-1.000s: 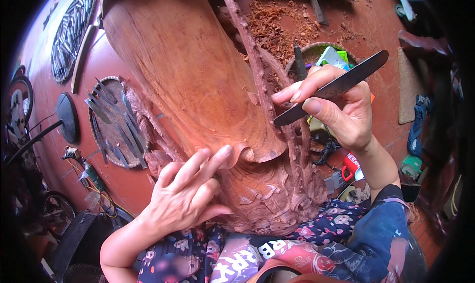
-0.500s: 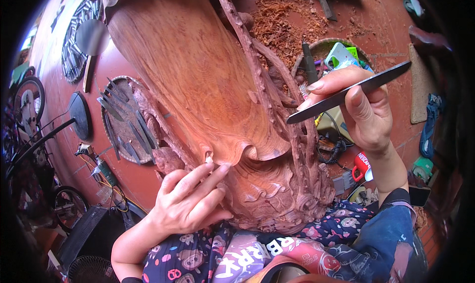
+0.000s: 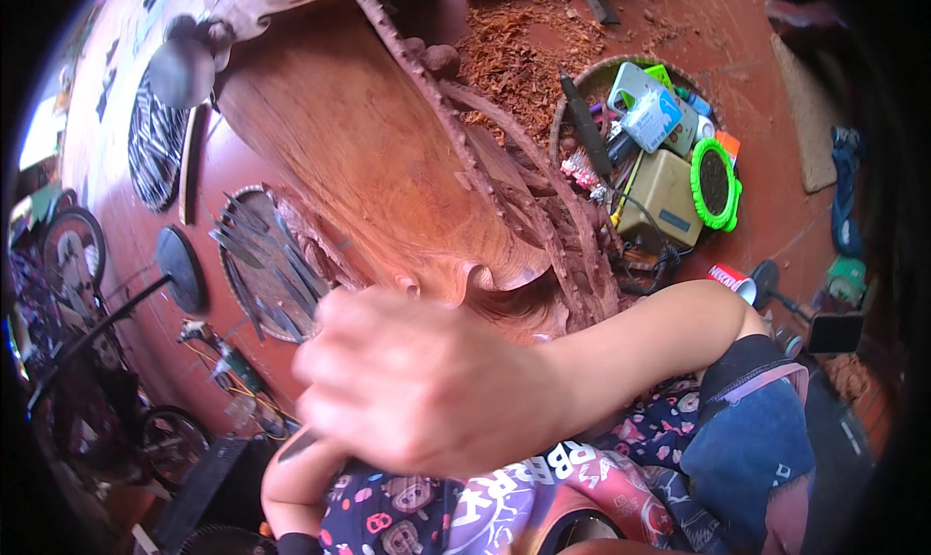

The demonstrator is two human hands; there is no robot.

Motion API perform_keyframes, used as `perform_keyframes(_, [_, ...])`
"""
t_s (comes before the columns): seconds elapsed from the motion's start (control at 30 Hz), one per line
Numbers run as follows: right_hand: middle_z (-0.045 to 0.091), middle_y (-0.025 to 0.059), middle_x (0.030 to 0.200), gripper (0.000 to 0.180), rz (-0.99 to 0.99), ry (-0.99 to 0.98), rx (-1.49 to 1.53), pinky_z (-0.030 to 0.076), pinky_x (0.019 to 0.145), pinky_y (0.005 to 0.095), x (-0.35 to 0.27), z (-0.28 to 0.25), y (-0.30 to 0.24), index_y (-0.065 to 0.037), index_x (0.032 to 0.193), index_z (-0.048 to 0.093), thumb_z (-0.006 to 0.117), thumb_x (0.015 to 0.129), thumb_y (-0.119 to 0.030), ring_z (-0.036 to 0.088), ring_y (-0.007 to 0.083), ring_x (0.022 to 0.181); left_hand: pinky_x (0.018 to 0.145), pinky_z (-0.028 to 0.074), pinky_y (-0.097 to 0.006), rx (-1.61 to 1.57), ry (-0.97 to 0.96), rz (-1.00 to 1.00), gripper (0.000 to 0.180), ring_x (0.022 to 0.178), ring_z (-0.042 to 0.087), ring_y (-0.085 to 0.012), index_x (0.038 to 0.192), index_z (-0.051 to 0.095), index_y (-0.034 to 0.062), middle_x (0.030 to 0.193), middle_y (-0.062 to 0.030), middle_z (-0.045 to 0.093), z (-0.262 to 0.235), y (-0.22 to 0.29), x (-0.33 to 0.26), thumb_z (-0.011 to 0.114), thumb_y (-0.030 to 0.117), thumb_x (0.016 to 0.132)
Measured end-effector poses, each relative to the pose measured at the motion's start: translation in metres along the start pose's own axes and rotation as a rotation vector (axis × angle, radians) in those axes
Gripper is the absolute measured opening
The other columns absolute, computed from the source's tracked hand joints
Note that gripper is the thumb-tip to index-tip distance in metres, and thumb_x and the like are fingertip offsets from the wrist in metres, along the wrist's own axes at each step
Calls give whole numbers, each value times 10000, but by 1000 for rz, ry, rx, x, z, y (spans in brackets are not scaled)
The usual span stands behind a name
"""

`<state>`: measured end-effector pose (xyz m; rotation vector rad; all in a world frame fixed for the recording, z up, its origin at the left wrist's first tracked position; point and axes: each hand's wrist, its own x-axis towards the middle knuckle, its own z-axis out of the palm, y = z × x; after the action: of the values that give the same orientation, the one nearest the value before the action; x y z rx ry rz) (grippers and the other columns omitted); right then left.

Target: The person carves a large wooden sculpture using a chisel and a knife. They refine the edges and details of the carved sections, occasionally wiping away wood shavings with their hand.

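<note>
Right hand (image 3: pixel 427 390) fills the middle of the view, blurred and close to the camera. Its fingers are curled together into a fist, apparently clamped on a slim dark carving tool (image 3: pixel 296 445), of which only a short tip shows at the fist's 7 o'clock. The left hand is hidden behind it, so I cannot tell whether it is apart or together. Only the left forearm (image 3: pixel 291 487) shows, at 6 o'clock of the fist.

At 12 o'clock of the fist lies the big reddish-brown carved wooden slab (image 3: pixel 378 167), smooth and hollowed, with a knobbly carved branch border down its 3 o'clock edge. Its lower curled lip sits just above the knuckles. Loose red wood shavings (image 3: pixel 514 51) are heaped on the red-brown floor at the slab's 1 o'clock. At 3 o'clock is a round woven basket (image 3: pixel 582 75) crowded with bottles, a tan box and a green ring. At 9 o'clock is a round flat tray (image 3: pixel 225 254) holding many chisels.

The work looks to be between cuts, with the fist crossing in front of the carving rather than bearing on it. A further cut would call for setting the edge back onto the relief and steadying the slab.
</note>
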<state>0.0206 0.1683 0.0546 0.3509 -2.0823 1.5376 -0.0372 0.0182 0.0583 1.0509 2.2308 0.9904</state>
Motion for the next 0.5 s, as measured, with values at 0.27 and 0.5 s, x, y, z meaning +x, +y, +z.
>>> perform_keyframes(0.27, [575, 84, 635, 168, -2, 110, 86, 494, 504, 343, -11, 73, -5, -5, 773, 590, 609, 764, -172, 629, 223, 570, 913, 495, -384, -104, 134, -170, 245, 1062, 620, -263, 923, 663, 31, 918, -55, 697, 21, -10, -1, 796, 221, 844])
perform_keyframes(0.5, [629, 86, 608, 157, 148, -99, -150, 492, 458, 315, -8, 61, 12, -31, 654, 615, 642, 692, -181, 666, 187, 570, 964, 440, -329, 258, 395, 113, 373, 1145, 543, -243, 997, 610, 56, 1086, -59, 634, 32, -45, 23, 813, 283, 783])
